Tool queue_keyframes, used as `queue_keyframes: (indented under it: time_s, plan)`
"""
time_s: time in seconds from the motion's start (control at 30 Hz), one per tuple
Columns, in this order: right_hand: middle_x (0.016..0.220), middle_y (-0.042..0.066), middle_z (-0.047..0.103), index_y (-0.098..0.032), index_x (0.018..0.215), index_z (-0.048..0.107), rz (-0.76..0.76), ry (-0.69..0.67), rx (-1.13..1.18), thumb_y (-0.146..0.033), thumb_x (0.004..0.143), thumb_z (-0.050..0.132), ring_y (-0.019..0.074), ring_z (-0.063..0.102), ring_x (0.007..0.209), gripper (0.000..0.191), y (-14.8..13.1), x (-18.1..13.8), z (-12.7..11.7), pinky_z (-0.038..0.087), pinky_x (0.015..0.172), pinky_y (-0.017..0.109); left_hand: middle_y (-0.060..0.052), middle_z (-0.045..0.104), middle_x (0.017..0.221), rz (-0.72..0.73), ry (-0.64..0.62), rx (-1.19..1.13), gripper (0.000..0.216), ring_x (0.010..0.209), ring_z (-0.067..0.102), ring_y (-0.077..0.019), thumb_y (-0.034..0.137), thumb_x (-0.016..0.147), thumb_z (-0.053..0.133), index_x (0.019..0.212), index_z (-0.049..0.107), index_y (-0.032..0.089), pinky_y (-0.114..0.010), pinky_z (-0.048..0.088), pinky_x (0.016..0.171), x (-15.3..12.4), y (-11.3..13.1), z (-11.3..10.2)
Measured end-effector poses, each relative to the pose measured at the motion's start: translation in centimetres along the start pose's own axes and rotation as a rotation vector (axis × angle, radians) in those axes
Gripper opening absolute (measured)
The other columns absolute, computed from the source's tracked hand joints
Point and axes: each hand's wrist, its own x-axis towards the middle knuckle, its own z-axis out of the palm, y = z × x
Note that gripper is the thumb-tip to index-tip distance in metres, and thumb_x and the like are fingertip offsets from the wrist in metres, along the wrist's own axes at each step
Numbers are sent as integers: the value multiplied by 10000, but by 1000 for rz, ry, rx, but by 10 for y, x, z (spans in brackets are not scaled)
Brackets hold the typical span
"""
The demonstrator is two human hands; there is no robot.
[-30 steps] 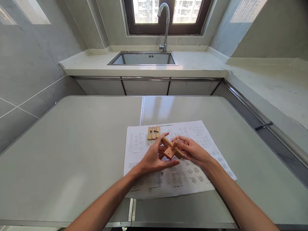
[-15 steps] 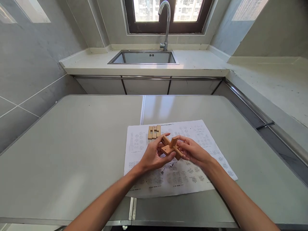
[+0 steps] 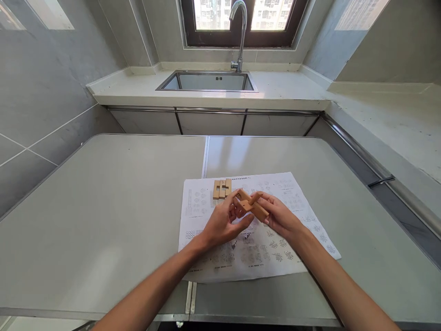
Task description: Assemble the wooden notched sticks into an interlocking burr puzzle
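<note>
Between my two hands, above the printed sheet [image 3: 220, 257], is a small cluster of crossed wooden puzzle pieces [image 3: 259, 212]. My left hand [image 3: 225, 220] grips its left side, with the thumb below and the fingers behind. On the right side, my right hand [image 3: 278, 214] holds the cluster with thumb and fingers closed on it. One piece sticks up at a slant toward the right hand. Just beyond my left fingers, several notched wooden pieces [image 3: 222, 189] lie side by side on the sheet. Fingers hide part of the held pieces.
The sheet lies on a pale folding table [image 3: 103, 207] with a seam [image 3: 206, 156] down its middle. Behind it are a white counter [image 3: 285, 87], a sink [image 3: 206, 89] and a tall faucet [image 3: 243, 37]. A metal rail [image 3: 406, 193] runs along the right side.
The held wooden cluster has been turned and tilted, its upright piece now leaning right. Both hands have shifted slightly with it. The pieces on the sheet stay put.
</note>
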Motion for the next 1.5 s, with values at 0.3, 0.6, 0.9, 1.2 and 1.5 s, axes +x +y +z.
queue_keyframes:
  time_s: [0.3,0.6,0.9,1.2,1.5]
  plan:
    - [961,53,690,-212,960,703,-300,313,172,-315,830,847,124,616,682,220,-7,18,-45,630,577,214,36,532,839,-14,53,144,657,633,470,-111,348,980,632,1564,380,182,-250,431,639,1,-9,1]
    - [1042,61,708,-192,1020,702,-445,534,302,-262,823,871,121,690,839,268,-2,22,-69,677,721,179,14,599,870,-18,40,179,435,598,455,-104,325,980,606,1380,533,172,-248,425,602,0,-8,3]
    - [991,-14,735,-277,1033,598,-538,627,102,-359,810,863,137,688,721,356,-2,12,-44,551,551,248,11,624,844,13,10,203,304,577,470,-102,294,982,583,1264,608,183,-234,409,557,-1,-6,2]
    - [643,-32,604,-266,991,616,-407,355,-435,-444,984,677,162,542,556,188,4,-2,9,457,579,311,55,523,650,123,194,272,143,550,444,-103,206,982,559,1040,690,199,-243,401,591,-1,-11,-9]
    - [649,-10,597,-266,1023,635,-298,295,-514,-516,1005,642,189,550,581,252,17,2,5,450,567,328,-94,640,1222,115,402,596,372,1082,632,-266,253,910,676,1261,551,233,-405,533,936,13,-12,-62]
